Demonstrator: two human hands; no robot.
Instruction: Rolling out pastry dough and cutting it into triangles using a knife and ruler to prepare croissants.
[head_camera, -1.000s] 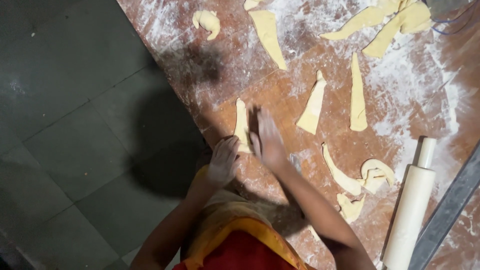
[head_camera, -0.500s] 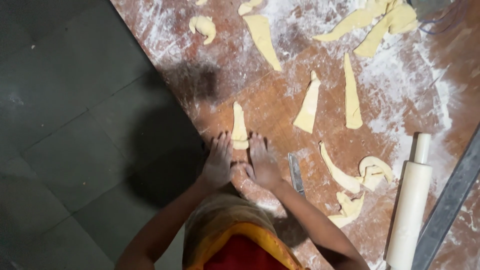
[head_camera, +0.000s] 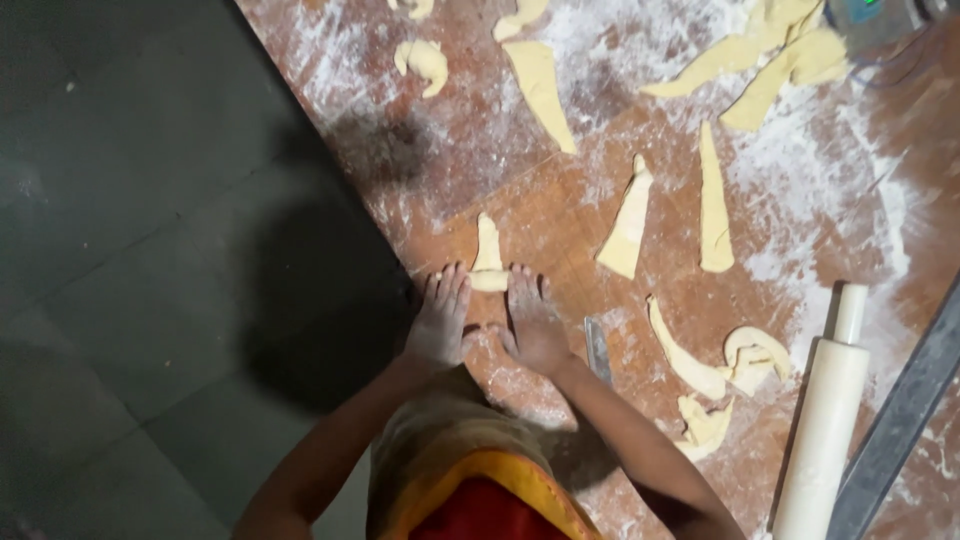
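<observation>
Dough strip (head_camera: 488, 257) on floured table (head_camera: 560, 210); both hands' fingers (head_camera: 450, 285) touch its rolled end.

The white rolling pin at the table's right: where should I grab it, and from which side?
Probably grip the rolling pin around its thick barrel, near the middle, coming from above. It lies flat on the floured table with its narrow handle pointing away, and a grey bar lies close along its right, so the left side looks freer for fingers.

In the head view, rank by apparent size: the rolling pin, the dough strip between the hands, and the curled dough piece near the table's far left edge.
1. rolling pin
2. dough strip
3. curled dough piece, only slightly smaller than the strip, and farther away, so unsure.
</observation>
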